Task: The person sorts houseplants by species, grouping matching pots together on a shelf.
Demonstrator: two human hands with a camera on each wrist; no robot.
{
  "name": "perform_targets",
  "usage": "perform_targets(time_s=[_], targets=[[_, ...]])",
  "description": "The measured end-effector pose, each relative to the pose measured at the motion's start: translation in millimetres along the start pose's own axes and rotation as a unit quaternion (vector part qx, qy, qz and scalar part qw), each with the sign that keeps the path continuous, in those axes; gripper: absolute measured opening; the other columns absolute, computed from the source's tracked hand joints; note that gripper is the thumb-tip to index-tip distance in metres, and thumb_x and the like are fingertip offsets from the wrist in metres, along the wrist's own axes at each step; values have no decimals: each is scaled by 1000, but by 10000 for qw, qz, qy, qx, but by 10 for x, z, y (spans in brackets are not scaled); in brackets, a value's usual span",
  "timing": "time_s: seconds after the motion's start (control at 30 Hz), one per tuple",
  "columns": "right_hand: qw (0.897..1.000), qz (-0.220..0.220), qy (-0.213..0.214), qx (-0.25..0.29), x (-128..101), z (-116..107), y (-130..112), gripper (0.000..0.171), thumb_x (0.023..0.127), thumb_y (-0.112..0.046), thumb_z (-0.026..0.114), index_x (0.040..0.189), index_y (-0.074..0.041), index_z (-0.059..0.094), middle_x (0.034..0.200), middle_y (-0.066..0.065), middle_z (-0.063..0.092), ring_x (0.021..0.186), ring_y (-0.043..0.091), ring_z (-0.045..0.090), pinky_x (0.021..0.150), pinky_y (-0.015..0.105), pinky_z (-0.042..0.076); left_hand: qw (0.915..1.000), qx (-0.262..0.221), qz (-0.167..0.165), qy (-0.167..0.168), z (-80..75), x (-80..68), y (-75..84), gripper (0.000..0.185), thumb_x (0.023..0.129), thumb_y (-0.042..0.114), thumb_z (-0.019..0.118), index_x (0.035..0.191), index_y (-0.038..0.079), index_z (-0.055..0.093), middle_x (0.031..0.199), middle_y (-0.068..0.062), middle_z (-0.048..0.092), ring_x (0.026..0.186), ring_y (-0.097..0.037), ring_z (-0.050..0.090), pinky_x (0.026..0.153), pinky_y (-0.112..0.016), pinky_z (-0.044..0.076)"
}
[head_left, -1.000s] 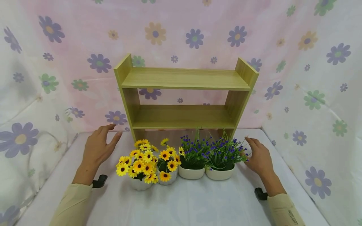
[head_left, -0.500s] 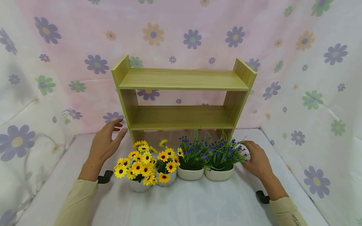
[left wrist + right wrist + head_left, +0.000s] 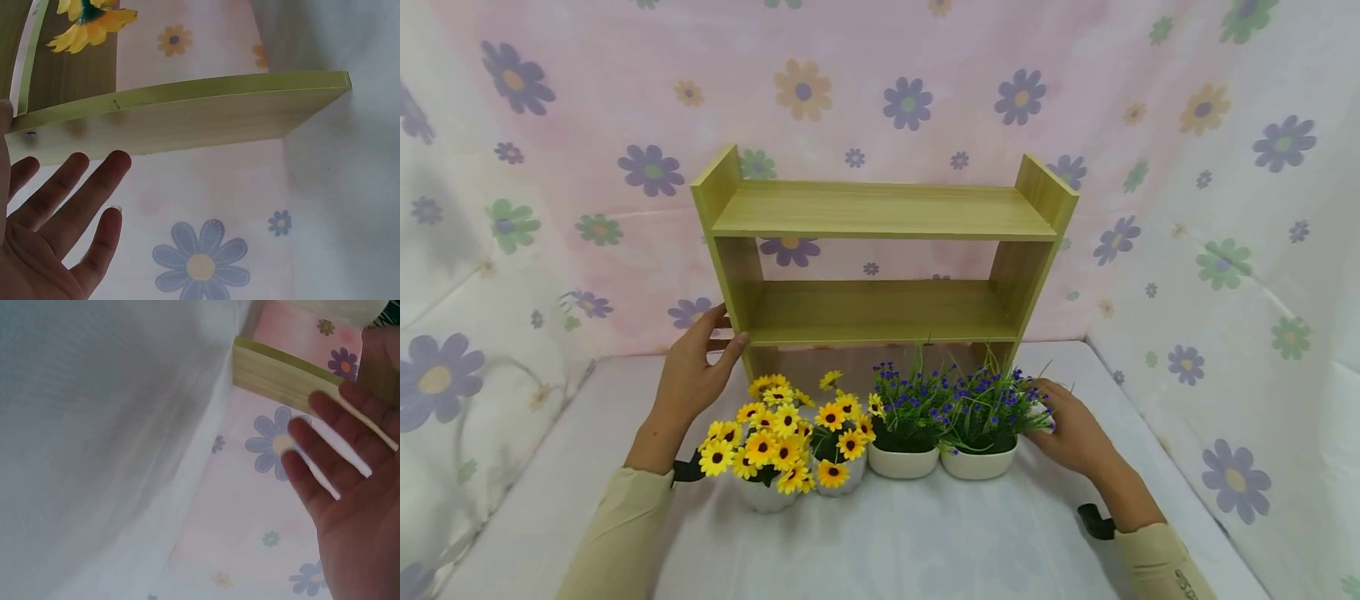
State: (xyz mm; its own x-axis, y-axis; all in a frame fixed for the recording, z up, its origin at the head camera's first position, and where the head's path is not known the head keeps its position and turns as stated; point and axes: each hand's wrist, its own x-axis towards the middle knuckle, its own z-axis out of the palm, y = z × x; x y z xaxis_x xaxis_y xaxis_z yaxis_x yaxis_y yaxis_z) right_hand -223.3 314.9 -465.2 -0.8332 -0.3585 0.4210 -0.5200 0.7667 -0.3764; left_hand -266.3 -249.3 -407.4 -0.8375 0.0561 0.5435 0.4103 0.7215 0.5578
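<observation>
A two-tier wooden shelf [image 3: 883, 208] stands at the back of the table. My left hand [image 3: 694, 377] is at its left side panel, thumb near the front edge; contact is unclear. The left wrist view shows the fingers [image 3: 81, 203] spread and extended beside that panel [image 3: 206, 115]. My right hand [image 3: 1071, 429] is just right of the right-hand pot of purple flowers [image 3: 988, 408], its fingertips partly behind the leaves. In the right wrist view the fingers [image 3: 334, 434] are straight, close to the shelf's panel [image 3: 281, 372]. Neither hand holds anything.
In front of the shelf, two pots of yellow flowers [image 3: 767, 442] stand at left, beside another pot of purple flowers [image 3: 904, 462]. A white cloth [image 3: 910, 542] covers the table. Flower-patterned cloth walls [image 3: 880, 75] enclose the back and sides.
My left hand has moved right, up to the shelf's left side. My right hand has shifted slightly left, closer to the right-hand purple flower pot. The view has shifted slightly.
</observation>
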Motion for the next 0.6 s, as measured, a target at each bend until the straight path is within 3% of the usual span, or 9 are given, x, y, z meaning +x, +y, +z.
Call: perform_targets(time_s=[0.1,0.33,0.47,0.6], targets=[[9994,-36,-242,227,-11,-17,-2,51,86,-3,81,134,-2,67,137,16,67,128,42,64,103,63,55,9999,-120,109,-14,34,14,-11,62,108,34,64,162,12,43,141,-20,63,117,-43,69,95,-62,60],[9945,99,-685,785,-43,-10,-26,21,88,-9,78,108,-11,74,108,-2,74,107,24,71,91,53,61,9994,-302,149,31,51,0,-8,68,108,29,64,168,19,34,147,-20,58,116,-45,70,89,-62,62],[9915,-28,-783,1035,-56,26,-28,33,85,-10,82,115,-16,72,114,-8,72,114,14,68,99,46,60,9995,-298,133,38,46,-10,6,68,108,28,65,168,18,33,146,-22,59,113,-47,71,87,-62,62],[9911,-128,-833,1029,-67,69,-58,54,82,-21,90,131,-16,66,128,-4,70,124,19,64,105,49,57,9995,-301,108,16,46,-12,14,68,108,29,64,168,18,33,145,-23,59,110,-48,72,85,-62,62]])
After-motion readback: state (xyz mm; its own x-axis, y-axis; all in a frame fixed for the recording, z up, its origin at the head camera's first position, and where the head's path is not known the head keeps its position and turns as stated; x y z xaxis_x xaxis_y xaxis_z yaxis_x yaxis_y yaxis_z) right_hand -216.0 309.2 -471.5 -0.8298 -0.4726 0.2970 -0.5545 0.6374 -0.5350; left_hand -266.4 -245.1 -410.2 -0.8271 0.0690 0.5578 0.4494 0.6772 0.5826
